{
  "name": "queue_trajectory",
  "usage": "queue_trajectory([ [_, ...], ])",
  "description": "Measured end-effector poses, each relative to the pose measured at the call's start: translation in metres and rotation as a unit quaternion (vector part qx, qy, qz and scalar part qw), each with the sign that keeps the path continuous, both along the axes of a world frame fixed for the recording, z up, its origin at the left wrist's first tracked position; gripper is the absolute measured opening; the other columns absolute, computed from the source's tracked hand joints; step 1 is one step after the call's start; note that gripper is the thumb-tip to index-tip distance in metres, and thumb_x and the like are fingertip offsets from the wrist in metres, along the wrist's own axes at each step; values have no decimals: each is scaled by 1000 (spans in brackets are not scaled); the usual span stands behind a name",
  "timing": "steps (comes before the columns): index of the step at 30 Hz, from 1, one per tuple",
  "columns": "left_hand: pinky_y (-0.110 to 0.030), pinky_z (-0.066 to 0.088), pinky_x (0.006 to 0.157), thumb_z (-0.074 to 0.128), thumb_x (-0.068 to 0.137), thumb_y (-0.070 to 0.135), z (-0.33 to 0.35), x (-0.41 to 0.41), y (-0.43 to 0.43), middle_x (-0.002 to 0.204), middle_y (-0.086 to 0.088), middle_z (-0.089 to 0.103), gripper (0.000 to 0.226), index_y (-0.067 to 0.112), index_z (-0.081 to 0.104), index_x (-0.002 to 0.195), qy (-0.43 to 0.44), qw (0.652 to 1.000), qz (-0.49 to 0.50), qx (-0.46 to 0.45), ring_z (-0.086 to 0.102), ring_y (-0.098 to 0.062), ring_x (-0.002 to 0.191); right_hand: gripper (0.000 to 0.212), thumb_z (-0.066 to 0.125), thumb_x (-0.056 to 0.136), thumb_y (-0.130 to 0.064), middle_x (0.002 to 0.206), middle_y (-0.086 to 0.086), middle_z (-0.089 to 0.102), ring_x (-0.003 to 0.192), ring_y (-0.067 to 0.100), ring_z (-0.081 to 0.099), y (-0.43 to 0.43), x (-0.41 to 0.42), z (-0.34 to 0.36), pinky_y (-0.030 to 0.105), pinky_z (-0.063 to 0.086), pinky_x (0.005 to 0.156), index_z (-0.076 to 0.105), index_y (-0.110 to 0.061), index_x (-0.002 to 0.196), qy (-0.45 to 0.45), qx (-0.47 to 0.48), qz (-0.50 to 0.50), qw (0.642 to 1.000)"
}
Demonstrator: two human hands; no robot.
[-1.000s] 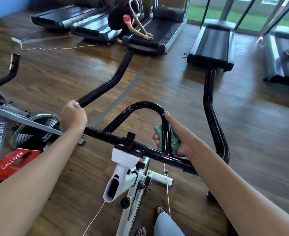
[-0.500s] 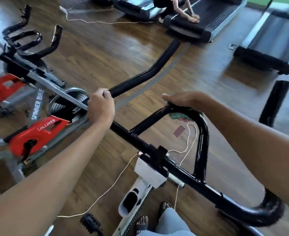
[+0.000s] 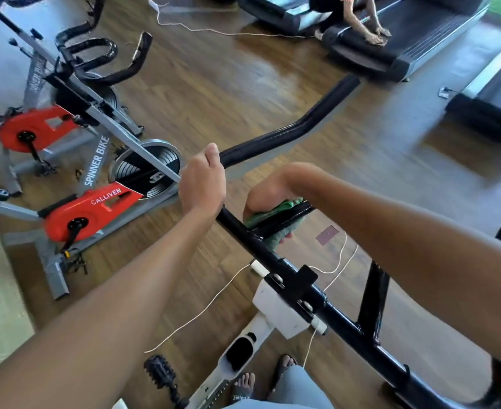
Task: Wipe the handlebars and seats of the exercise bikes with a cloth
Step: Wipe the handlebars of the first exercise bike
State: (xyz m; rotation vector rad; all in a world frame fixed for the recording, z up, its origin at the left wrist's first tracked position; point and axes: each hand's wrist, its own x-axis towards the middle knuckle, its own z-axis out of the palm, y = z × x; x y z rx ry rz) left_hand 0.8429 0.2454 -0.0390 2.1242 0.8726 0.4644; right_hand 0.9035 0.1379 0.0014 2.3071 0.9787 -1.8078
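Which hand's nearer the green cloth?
Right. The right hand grips the cloth against the loop bar; the left hand holds the handlebar beside it, not touching the cloth.

Glossy black metal handlebar (image 3: 290, 273), soft green cloth (image 3: 275, 209), polished wood floor (image 3: 228, 84).

1. Left hand (image 3: 203, 181) on the handlebar (image 3: 272, 256), left of the right hand (image 3: 268, 190).
2. Cloth (image 3: 284, 206) under the right hand, on the inner loop bar.
3. Spin bikes (image 3: 95, 169) off left, treadmills (image 3: 414, 39) ahead.
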Motion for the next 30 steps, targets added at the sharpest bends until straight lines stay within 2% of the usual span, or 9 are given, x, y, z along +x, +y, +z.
queue_trajectory([
  [4,-33,37,77,25,106,39,2,-1,-1,112,-13,66,54,7,67,115,3,1000,-1,6,60,-31,105,11,67,85,-15,73,11,74,64,25,69,-46,22,12,36,57,63,73,-5,86,-102,11,3,995],
  [7,-35,39,78,25,106,40,1,-2,0,113,-14,66,54,7,67,115,-2,1000,-4,9,60,-32,107,29,45,97,-12,55,6,63,45,20,57,-99,29,9,26,48,45,63,-4,77,-96,74,-206,971],
  [11,-35,37,80,25,106,37,3,-2,-1,118,-14,66,51,8,65,119,5,1000,-12,8,57,-33,113,48,32,104,-23,43,8,57,29,16,45,-153,-4,-15,17,37,32,61,-1,72,-118,201,-588,775],
  [15,-40,41,84,24,106,35,5,-4,-1,120,-19,65,52,5,64,120,14,1000,-9,18,56,-37,113,46,32,106,-33,47,7,62,29,15,49,-173,-67,-39,17,38,31,59,-4,84,-77,293,-803,513],
  [17,-41,43,88,24,106,35,4,-6,-1,121,-22,64,52,4,63,122,10,1000,-19,20,56,-39,113,47,30,107,-40,50,8,64,30,16,50,-176,-97,-43,17,39,32,57,-6,87,-1,306,-841,447],
  [20,-42,43,89,25,105,35,2,-7,1,122,-24,63,52,2,62,123,2,999,-35,17,56,-40,113,56,32,104,-55,65,8,66,44,20,57,-180,-125,-42,24,49,44,60,-10,87,77,309,-833,452],
  [23,-43,44,89,27,103,38,-3,-6,5,118,-24,64,53,4,65,119,-2,1000,-27,7,58,-41,109,35,51,102,-41,81,12,60,62,22,57,-189,-143,-29,31,50,60,61,-8,97,84,302,-808,498],
  [27,-45,43,95,29,101,40,-2,-5,3,122,-21,64,51,12,64,123,7,1000,-8,-2,56,-41,114,21,59,99,-34,89,13,66,68,20,60,-199,-169,-9,31,49,64,59,-14,104,-192,258,-719,617],
  [30,-45,42,97,29,102,40,0,-7,1,127,-20,62,50,14,63,127,5,1000,-9,-11,55,-40,117,42,63,94,-48,99,-7,62,85,16,64,-202,-193,6,34,53,79,54,-36,133,-401,239,-573,673],
])
